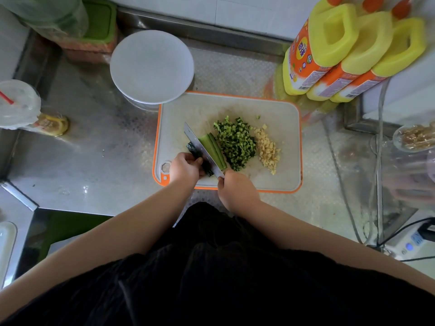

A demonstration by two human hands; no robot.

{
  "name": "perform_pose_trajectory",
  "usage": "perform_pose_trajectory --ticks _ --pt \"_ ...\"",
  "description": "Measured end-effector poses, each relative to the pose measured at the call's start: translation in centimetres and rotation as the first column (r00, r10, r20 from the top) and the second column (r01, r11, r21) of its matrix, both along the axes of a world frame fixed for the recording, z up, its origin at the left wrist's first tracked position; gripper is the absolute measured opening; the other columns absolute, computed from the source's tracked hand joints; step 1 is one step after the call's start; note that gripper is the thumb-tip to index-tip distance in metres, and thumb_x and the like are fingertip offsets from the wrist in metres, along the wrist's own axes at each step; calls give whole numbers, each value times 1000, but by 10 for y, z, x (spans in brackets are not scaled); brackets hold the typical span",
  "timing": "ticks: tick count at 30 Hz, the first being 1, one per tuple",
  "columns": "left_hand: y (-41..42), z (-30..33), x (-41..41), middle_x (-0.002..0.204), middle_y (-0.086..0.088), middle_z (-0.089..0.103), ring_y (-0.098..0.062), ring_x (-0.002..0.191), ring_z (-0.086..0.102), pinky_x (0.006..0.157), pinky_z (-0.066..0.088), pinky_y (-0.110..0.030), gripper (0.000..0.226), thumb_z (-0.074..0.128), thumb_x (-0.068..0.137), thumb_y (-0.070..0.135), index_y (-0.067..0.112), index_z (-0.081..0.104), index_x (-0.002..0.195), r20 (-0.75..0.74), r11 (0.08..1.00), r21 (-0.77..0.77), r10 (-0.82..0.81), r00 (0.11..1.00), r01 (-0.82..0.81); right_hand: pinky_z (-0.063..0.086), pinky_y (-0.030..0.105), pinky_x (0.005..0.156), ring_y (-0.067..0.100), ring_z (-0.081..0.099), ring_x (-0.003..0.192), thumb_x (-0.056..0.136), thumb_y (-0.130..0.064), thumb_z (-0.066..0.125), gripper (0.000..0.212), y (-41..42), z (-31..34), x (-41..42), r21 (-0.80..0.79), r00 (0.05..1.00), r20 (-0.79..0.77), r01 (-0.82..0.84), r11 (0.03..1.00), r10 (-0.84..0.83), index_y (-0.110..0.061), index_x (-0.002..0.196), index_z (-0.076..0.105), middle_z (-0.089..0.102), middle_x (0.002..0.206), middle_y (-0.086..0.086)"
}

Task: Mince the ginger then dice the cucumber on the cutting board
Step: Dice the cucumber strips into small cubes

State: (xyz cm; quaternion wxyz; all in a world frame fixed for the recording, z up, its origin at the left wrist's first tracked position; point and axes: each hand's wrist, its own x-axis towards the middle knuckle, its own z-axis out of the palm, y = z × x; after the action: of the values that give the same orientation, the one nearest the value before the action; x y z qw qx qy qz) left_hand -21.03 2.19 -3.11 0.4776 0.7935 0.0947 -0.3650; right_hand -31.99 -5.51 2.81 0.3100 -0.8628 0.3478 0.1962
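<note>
Dark green cucumber piece [196, 152] being sliced on the orange-rimmed white cutting board [277, 118].
It is gripped by the left hand [184, 167]; the steel knife [200, 147] is clenched in the right hand [236, 189].

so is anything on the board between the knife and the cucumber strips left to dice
Nothing visible. The knife, held by the right hand, lies right against the cucumber strips. The left hand holds the dark piece on the blade's other side. The diced cucumber and minced ginger sit farther right.

The knife [204, 152] handle is hidden inside the right hand [237, 192]; bottle [327, 47] tops are cut off.
</note>
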Motion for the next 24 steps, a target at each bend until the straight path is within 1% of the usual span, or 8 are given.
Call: perform_pose_trajectory --ticks 3,6,9,13,16,20,24 --pt "-1 0 0 85 -6 65 -29 80 70 78 59 -49 12 60 96 14 12 51 102 -1 1000 13 -7 1000 7 37 32 64 32 60 88 101 -25 39 28 1 0 1 -11 1000 -9 -5 1000 5 -1 105 52 63 95 17" --pt "-1 0 1 92 -8 66 -30 83 70 77 59 -47 12 60 96 13 12 51 103 -1 1000 21 -5 1000 5 34 31 61 33 61 85 100 -21 40 23 2 1 7 -23 1000 -5 -13 1000 13 -1 100 52 64 92 17" --pt "-1 0 1 89 -7 64 -28 79 69 77 59 -46 13 60 95 12 11 50 103 -9 1000 7 6 1000 -6 35 31 60 34 62 84 99 -19 41 19 3 3 12 -27 1000 4 -15 1000 15 -2 99 52 64 91 17" --pt "-1 0 0 88 -6 64 -24 75 67 77 59 -45 12 59 96 12 12 50 103 -7 1000 3 4 1000 -4 36 30 63 32 61 89 100 -18 41 21 1 6 1 -21 999 -11 -49 999 48 -1 103 54 64 97 17" --pt "0 -2 0 83 -2 64 -23 73 68 75 59 -43 10 59 96 12 12 51 102 6 1000 8 0 1000 0 36 31 62 33 62 87 99 -15 42 18 4 2 8 -14 999 -25 -25 1000 24 -1 101 53 64 95 17" --pt "-1 0 1 79 -1 63 -17 63 62 67 57 -36 11 61 95 12 11 52 101 5 1000 25 10 1000 -10 35 29 62 32 63 90 98 -13 43 19 4 -5 15 -7 999 -31 -16 1000 16 1 104 54 65 99 19" --pt "-2 -3 1 76 1 62 -18 61 59 68 55 -39 12 64 93 15 13 53 99 25 999 51 -7 1000 5 37 29 66 33 61 95 100 -14 39 22 2 -6 4 23 997 -70 -36 999 37 2 110 52 64 104 20"
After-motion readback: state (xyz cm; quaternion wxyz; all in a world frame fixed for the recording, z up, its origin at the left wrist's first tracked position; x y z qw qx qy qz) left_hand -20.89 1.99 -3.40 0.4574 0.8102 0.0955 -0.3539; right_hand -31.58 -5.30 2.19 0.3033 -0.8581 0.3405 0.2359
